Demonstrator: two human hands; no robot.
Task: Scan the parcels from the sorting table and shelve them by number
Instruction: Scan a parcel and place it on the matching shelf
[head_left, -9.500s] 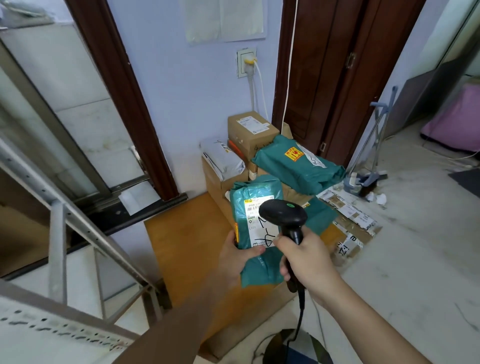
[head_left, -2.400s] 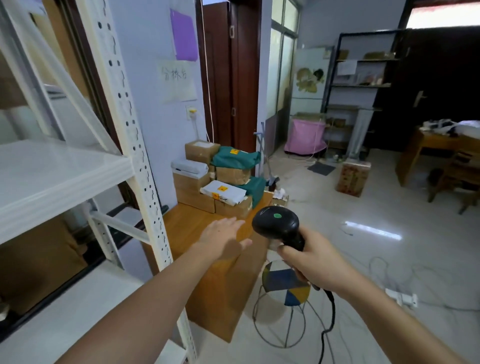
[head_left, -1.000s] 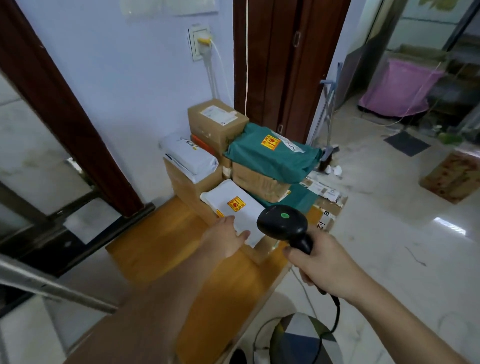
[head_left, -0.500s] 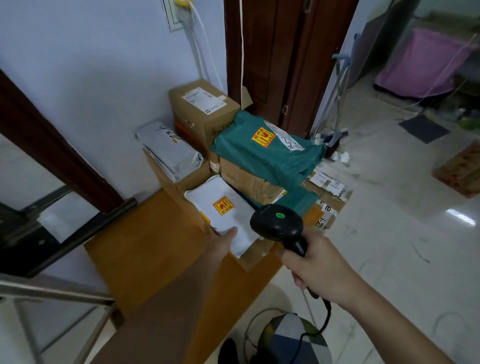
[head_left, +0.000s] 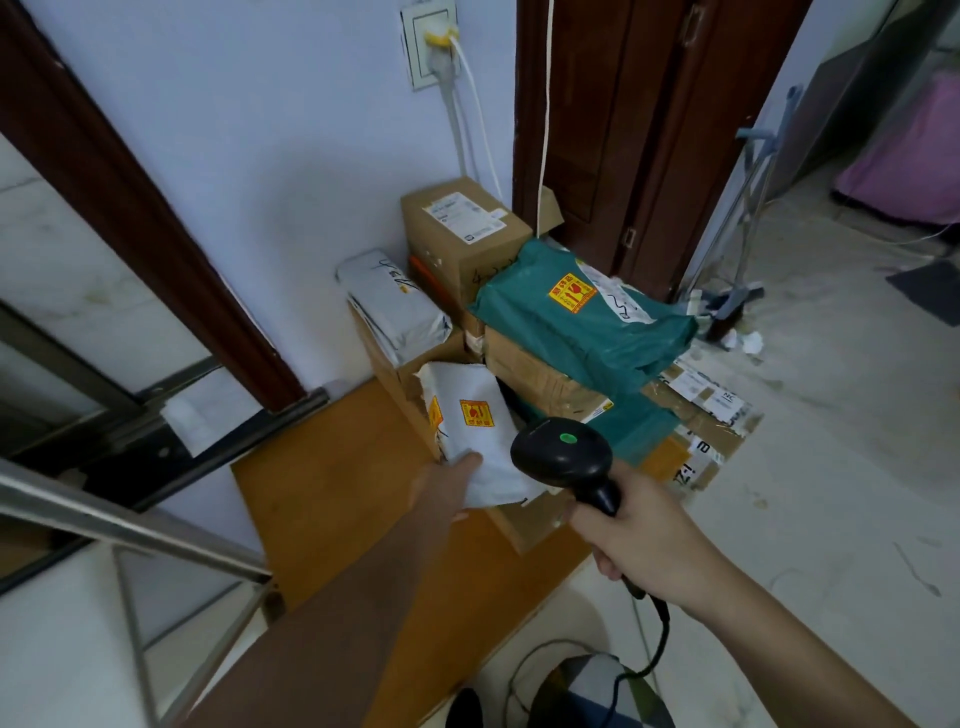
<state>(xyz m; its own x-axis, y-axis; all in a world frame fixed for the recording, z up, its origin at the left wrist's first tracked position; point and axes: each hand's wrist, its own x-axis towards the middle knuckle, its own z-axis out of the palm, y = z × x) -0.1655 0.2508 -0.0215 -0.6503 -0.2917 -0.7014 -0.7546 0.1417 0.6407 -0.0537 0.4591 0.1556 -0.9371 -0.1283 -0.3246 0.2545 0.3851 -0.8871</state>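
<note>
Now, L hand: left hand (head_left: 448, 488) grips near edge of white plastic mailer bag w/ yellow-red stickers (head_left: 475, 434), thumb on top; other fingers hidden under it.
R hand: right hand (head_left: 641, 543) wrapped round handle of black handheld barcode scanner w/ green light (head_left: 563, 457), head just beside the mailer.
Mailer: tilted up, prob. lifted off the pile.
Pile: brown cardboard boxes (head_left: 457, 234), grey poly bag (head_left: 392, 306), teal poly bag (head_left: 582, 322) on orange wooden table (head_left: 332, 499), against wall.
</note>
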